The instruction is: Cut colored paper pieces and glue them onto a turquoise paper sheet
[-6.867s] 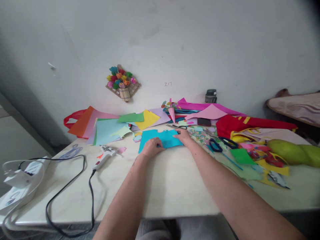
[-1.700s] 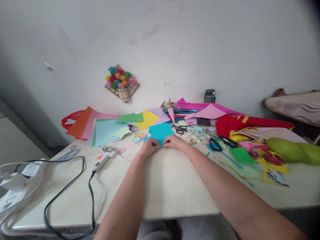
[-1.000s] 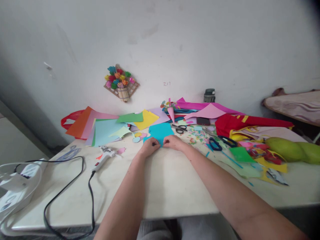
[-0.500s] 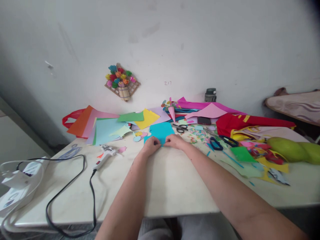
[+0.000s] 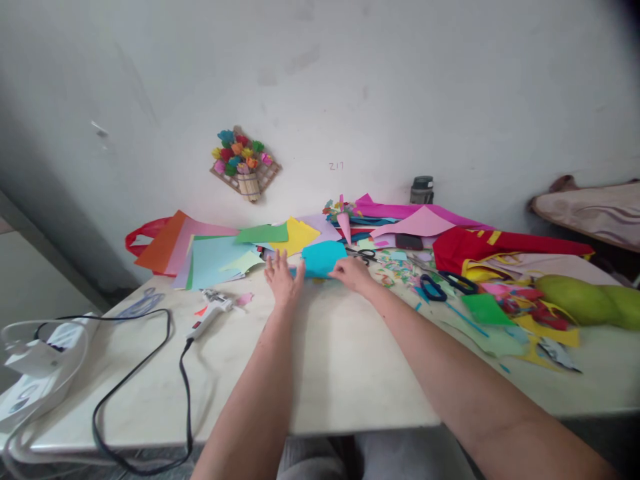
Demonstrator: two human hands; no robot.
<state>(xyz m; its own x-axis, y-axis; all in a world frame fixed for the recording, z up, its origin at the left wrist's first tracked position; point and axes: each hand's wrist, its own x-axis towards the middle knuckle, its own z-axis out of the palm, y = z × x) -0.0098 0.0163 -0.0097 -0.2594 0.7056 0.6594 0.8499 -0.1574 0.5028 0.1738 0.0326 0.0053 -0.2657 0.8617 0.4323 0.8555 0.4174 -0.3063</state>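
Note:
A folded turquoise paper piece [image 5: 323, 258] lies on the white table [image 5: 325, 360] near its middle back. My left hand [image 5: 283, 280] rests just left of the paper, fingers stretched out and spread, touching its left edge. My right hand [image 5: 351, 274] sits at the paper's right side with fingers curled, pressing on its near right edge.
Coloured paper sheets [image 5: 215, 257] lie fanned at the back left. A glue gun [image 5: 210, 312] with a black cord [image 5: 145, 373] lies left. Black scissors [image 5: 363, 253], blue scissors [image 5: 440, 288], scraps, a red bag [image 5: 475, 245] and green fruit [image 5: 585, 301] crowd the right.
The turquoise paper went from a wide flat sheet to a smaller folded piece. Just now my left hand let go of its near edge and opened, shifting left and further back.

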